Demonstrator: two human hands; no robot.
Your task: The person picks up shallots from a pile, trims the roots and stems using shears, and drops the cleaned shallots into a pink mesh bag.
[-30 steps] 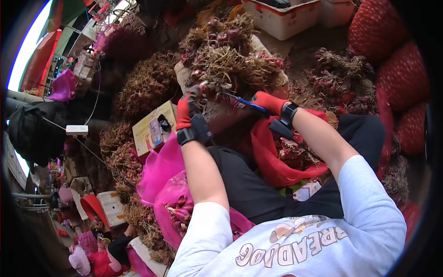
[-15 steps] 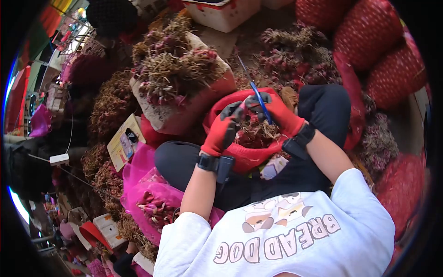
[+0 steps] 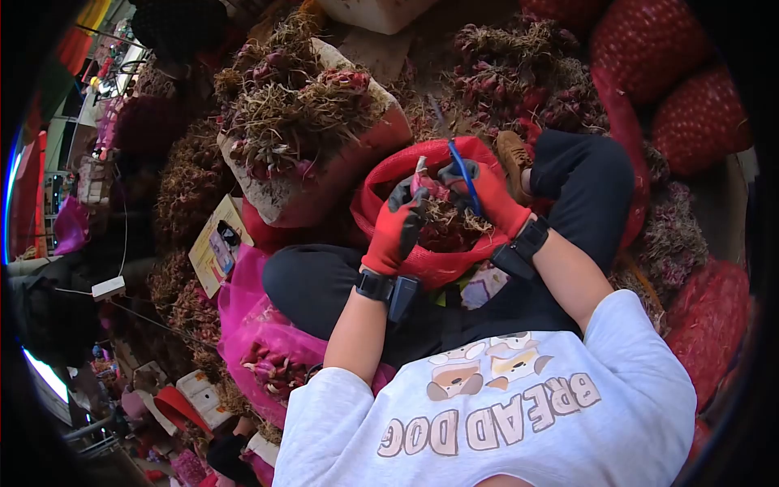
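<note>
My left hand (image 3: 398, 225), in a red and dark glove, is closed on a pinkish-red shallot (image 3: 422, 183) above the open red mesh bag (image 3: 373, 188). Close on its right, my right hand (image 3: 485, 191) is gloved the same way and wrapped round blue-handled scissors (image 3: 460, 162), whose blades point up and away. Dry roots and trimmings (image 3: 450, 226) lie in the bag below both hands. My fingertips partly hide the shallot.
A foam box (image 3: 284, 192) heaped with dried shallot bunches (image 3: 300, 105) stands at the upper left. More bunches (image 3: 519, 77) lie behind the bag. Full red sacks (image 3: 649, 49) are at the upper right, and a pink mesh bag (image 3: 243, 325) is beside my left knee.
The shallot now shows upright between my hands, its stem end up. My left hand has shifted slightly right. The whole view has tilted a little, and my right knee has moved outward.
</note>
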